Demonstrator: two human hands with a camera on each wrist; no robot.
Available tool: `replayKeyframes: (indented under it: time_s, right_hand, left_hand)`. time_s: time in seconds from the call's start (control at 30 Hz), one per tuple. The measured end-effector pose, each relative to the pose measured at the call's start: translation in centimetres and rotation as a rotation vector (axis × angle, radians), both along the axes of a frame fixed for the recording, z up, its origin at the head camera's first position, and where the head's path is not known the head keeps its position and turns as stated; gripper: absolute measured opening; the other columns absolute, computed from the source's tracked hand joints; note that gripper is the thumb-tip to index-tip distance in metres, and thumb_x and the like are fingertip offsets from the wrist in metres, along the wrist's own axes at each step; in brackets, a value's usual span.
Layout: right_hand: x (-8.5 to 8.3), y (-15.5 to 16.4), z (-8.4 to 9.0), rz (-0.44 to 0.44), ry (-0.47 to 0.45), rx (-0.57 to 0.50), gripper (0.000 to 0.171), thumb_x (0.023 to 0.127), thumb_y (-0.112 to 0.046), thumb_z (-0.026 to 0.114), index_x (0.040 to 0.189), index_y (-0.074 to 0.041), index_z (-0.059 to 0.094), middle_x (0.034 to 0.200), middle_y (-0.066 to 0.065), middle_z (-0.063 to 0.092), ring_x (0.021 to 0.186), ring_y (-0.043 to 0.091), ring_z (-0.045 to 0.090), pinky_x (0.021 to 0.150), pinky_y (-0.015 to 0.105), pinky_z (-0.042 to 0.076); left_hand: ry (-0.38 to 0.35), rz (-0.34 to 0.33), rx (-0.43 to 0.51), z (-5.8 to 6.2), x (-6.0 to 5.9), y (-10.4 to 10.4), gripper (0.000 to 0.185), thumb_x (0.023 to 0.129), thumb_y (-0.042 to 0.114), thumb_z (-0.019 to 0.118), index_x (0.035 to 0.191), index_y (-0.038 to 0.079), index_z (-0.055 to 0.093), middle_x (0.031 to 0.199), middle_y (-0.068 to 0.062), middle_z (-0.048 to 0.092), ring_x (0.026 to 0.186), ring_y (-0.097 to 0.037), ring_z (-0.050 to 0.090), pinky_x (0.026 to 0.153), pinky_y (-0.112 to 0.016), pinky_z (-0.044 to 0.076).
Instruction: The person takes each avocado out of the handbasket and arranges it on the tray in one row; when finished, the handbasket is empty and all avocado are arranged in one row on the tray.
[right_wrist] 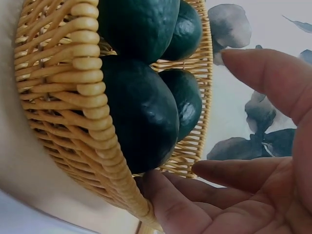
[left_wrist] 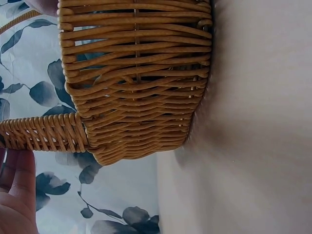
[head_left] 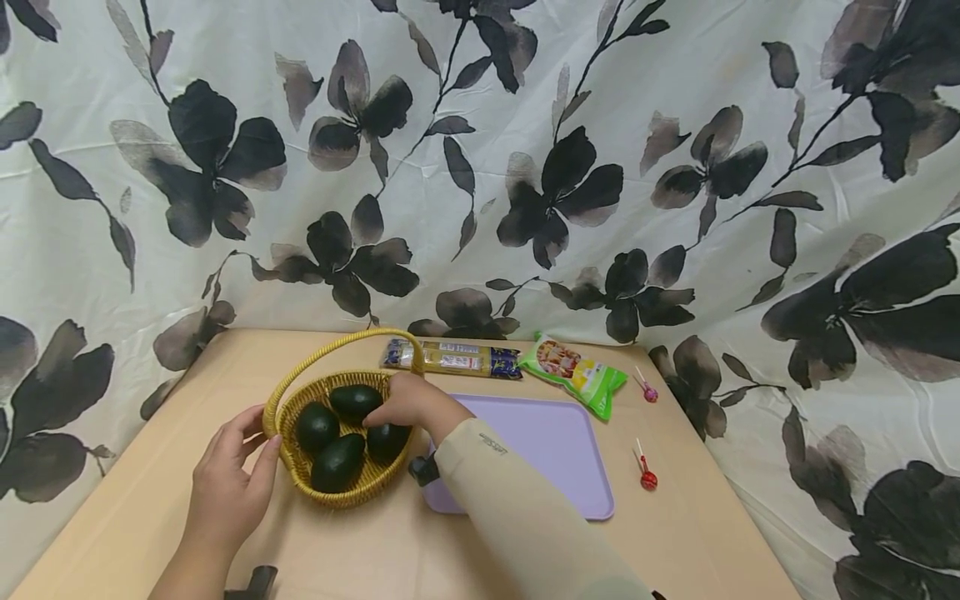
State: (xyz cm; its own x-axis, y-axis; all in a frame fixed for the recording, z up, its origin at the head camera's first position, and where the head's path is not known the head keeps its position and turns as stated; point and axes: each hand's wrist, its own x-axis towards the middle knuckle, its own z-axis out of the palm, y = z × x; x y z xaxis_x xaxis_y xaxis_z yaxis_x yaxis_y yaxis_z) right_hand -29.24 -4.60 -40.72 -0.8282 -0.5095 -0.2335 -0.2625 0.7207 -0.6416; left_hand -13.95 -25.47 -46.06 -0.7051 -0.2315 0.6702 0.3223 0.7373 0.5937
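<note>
A yellow wicker basket (head_left: 341,498) with a tall handle (head_left: 341,340) holds several dark green avocados (head_left: 337,463). My left hand (head_left: 228,487) holds the basket's left side, fingers at the foot of the handle and thumb by the rim. In the left wrist view its fingers (left_wrist: 20,183) reach behind the handle. Over the basket's right rim, my right hand (head_left: 408,404) reaches in from above. The right wrist view shows its thumb (right_wrist: 258,73) spread wide from the fingers, with fingertips right beside the nearest avocado (right_wrist: 141,114), inside the rim.
A lilac tray (head_left: 536,442) lies right of the basket, partly under the right forearm. Behind are a long gold-and-blue packet (head_left: 453,358) and a green bag (head_left: 576,373). Two lollipops, one pink (head_left: 649,393) and one red (head_left: 648,479), lie toward the table's right edge.
</note>
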Motion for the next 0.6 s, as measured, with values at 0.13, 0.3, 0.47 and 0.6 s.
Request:
replayKeyframes:
  time_s: [0.13, 0.3, 0.47, 0.6]
  right_hand:
    - [-0.2, -0.5, -0.2, 0.006, 0.015, 0.06, 0.038, 0.079, -0.033, 0.089, 0.096, -0.006, 0.069, 0.083, -0.002, 0.063, 0.075, 0.013, 0.056, 0.066, 0.025, 0.052]
    - [-0.4, -1.3, -0.2, 0.032, 0.045, 0.132, 0.034, 0.077, -0.031, 0.091, 0.091, -0.009, 0.07, 0.081, -0.002, 0.062, 0.074, 0.013, 0.055, 0.066, 0.024, 0.051]
    - [-0.6, -2.0, -0.6, 0.053, 0.071, 0.183, 0.047, 0.075, -0.031, 0.093, 0.107, -0.008, 0.068, 0.093, -0.002, 0.065, 0.084, 0.013, 0.06, 0.078, 0.024, 0.057]
    - [-0.7, -2.4, -1.1, 0.061, 0.076, 0.219, 0.051, 0.075, -0.031, 0.093, 0.112, -0.007, 0.068, 0.098, 0.0, 0.067, 0.087, 0.013, 0.062, 0.08, 0.025, 0.059]
  left_hand:
    - [-0.001, 0.002, -0.001, -0.1, 0.0, 0.0, 0.056, 0.09, -0.011, 0.069, 0.143, -0.002, 0.051, 0.128, -0.018, 0.062, 0.122, 0.022, 0.04, 0.1, 0.006, 0.038]
    - [-0.001, 0.005, 0.003, -0.1, 0.1, -0.1, 0.057, 0.09, -0.011, 0.069, 0.143, -0.001, 0.051, 0.129, -0.017, 0.062, 0.123, 0.022, 0.041, 0.1, 0.005, 0.039]
    - [-0.007, 0.006, 0.003, -0.1, 0.2, -0.1, 0.056, 0.09, -0.011, 0.069, 0.143, -0.001, 0.051, 0.129, -0.017, 0.062, 0.122, 0.022, 0.04, 0.1, 0.006, 0.038]
    - [-0.012, -0.001, -0.003, 0.0, 0.2, 0.0, 0.055, 0.09, -0.009, 0.069, 0.142, -0.001, 0.052, 0.129, -0.016, 0.062, 0.122, 0.022, 0.04, 0.1, 0.005, 0.038]
